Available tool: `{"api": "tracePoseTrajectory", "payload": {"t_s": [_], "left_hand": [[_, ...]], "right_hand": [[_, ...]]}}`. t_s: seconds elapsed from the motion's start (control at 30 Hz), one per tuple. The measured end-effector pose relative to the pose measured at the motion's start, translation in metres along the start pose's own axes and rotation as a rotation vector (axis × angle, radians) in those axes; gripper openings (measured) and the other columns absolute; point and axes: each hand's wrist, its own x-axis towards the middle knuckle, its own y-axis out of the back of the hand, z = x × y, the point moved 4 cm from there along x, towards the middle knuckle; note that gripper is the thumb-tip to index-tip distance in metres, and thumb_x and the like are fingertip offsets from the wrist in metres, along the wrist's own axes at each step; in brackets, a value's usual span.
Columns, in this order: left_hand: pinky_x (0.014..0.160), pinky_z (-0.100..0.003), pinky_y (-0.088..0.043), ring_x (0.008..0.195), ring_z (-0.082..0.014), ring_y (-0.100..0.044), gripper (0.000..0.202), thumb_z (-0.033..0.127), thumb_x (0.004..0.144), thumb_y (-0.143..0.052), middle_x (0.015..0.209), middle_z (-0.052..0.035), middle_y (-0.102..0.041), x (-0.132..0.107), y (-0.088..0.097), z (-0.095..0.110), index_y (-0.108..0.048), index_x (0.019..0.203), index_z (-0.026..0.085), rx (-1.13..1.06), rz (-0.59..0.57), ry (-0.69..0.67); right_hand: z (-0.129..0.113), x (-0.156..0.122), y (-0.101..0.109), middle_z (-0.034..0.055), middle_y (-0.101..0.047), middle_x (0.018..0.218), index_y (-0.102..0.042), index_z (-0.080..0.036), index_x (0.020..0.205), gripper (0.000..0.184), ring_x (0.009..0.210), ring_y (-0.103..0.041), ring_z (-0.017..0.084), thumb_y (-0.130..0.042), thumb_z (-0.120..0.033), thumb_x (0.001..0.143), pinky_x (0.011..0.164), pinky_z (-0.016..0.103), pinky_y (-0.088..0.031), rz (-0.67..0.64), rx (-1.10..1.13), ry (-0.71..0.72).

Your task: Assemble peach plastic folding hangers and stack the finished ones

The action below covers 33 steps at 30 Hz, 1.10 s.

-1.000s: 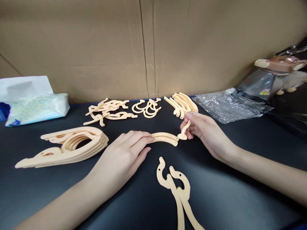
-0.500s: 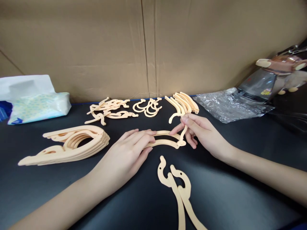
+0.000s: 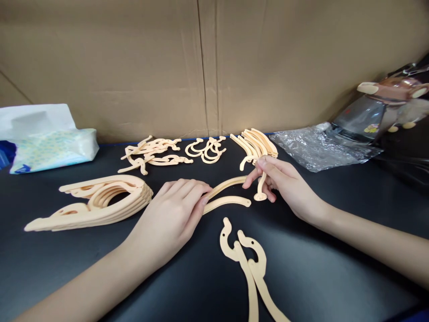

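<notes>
My left hand (image 3: 172,212) pinches the end of a curved beige plastic hanger arm (image 3: 225,184), whose far end slants up toward my right fingers. Below it a second curved hanger arm (image 3: 231,201) lies on the black table, its left end hidden by my left hand. Between thumb and fingers, my right hand (image 3: 288,181) holds a beige hanger hook (image 3: 262,187), with its wide round end hanging down, apart from both arms. Nearer to me lie two partly joined hanger pieces (image 3: 246,264) with hooked ends, running out of view at the bottom.
At left sits a stack of beige folding hangers (image 3: 110,214). Along the back are a pile of linked pieces (image 3: 150,154), loose hooks (image 3: 209,152) and a row of curved arms (image 3: 258,143). A tissue pack (image 3: 56,150), clear plastic wrap (image 3: 321,147) and a bottle (image 3: 362,116) flank them.
My right hand has lifted the hook slightly right, off the ends of the curved arms. The upper arm has tilted up in my left hand, and the arms have spread apart.
</notes>
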Motion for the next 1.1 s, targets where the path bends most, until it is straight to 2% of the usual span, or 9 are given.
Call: {"api": "tracePoseTrajectory", "payload": {"t_s": [0.13,0.27,0.43,0.53,0.73,0.93,1.1], "left_hand": [[0.078,-0.037,-0.039,0.096,-0.0229,-0.056,0.019,0.019,0.099,-0.041,0.111,-0.0049,-0.063,-0.001,-0.001,-0.001,-0.058,0.106,0.017,0.027,-0.008,-0.010],[0.078,-0.036,-0.038,0.095,-0.0214,-0.054,0.019,0.019,0.099,-0.041,0.109,-0.0049,-0.062,-0.002,0.001,0.000,-0.055,0.112,0.016,-0.016,0.009,0.004],[0.078,-0.035,-0.038,0.094,-0.0207,-0.053,0.016,0.022,0.099,-0.047,0.109,-0.0025,-0.061,-0.001,0.002,0.008,-0.055,0.112,0.019,-0.034,-0.012,-0.101],[0.074,-0.036,-0.038,0.090,-0.0218,-0.054,0.014,0.021,0.097,-0.051,0.102,-0.0021,-0.063,-0.001,0.002,0.008,-0.057,0.109,0.019,0.021,0.008,-0.107],[0.068,-0.037,-0.040,0.082,-0.0238,-0.054,0.018,0.021,0.097,-0.047,0.094,-0.0055,-0.063,-0.003,0.002,0.009,-0.063,0.102,0.014,0.172,0.047,-0.100],[0.071,-0.037,-0.044,0.083,-0.0225,-0.055,0.023,0.021,0.099,-0.044,0.098,-0.0076,-0.059,-0.003,0.001,0.008,-0.064,0.109,0.013,0.146,0.052,-0.068],[0.069,-0.036,-0.045,0.081,-0.0227,-0.055,0.027,0.021,0.101,-0.041,0.095,-0.0085,-0.060,-0.002,0.001,0.009,-0.064,0.108,0.010,0.157,0.080,-0.098]], "right_hand": [[-0.002,-0.001,-0.001,0.0043,-0.071,0.074,-0.048,-0.017,0.072,0.034,0.037,-0.041,0.004,-0.043,-0.036,0.100,0.037,0.019,-0.032,-0.001,-0.004,0.004],[-0.002,-0.001,0.000,0.0045,-0.071,0.076,-0.049,-0.017,0.071,0.036,0.039,-0.042,0.005,-0.043,-0.037,0.100,0.037,0.019,-0.034,0.010,-0.001,0.022],[0.001,0.000,0.001,0.0047,-0.070,0.074,-0.053,-0.016,0.072,0.037,0.043,-0.046,0.007,-0.043,-0.039,0.099,0.039,0.018,-0.038,0.018,0.015,0.022],[0.001,0.000,0.000,0.0046,-0.069,0.073,-0.054,-0.016,0.072,0.038,0.043,-0.046,0.007,-0.043,-0.039,0.099,0.038,0.018,-0.038,0.015,0.015,0.019],[0.002,0.001,0.000,0.0034,-0.069,0.071,-0.051,-0.018,0.073,0.033,0.043,-0.047,0.007,-0.043,-0.038,0.098,0.037,0.017,-0.038,0.023,0.036,0.014],[0.004,0.001,0.000,0.0039,-0.068,0.071,-0.054,-0.017,0.072,0.036,0.043,-0.046,0.007,-0.045,-0.042,0.097,0.038,0.018,-0.039,0.014,0.006,0.002],[0.005,-0.001,-0.002,0.0022,-0.067,0.067,-0.050,-0.019,0.072,0.036,0.041,-0.047,0.007,-0.046,-0.045,0.096,0.036,0.017,-0.037,-0.003,0.039,-0.024]]}}
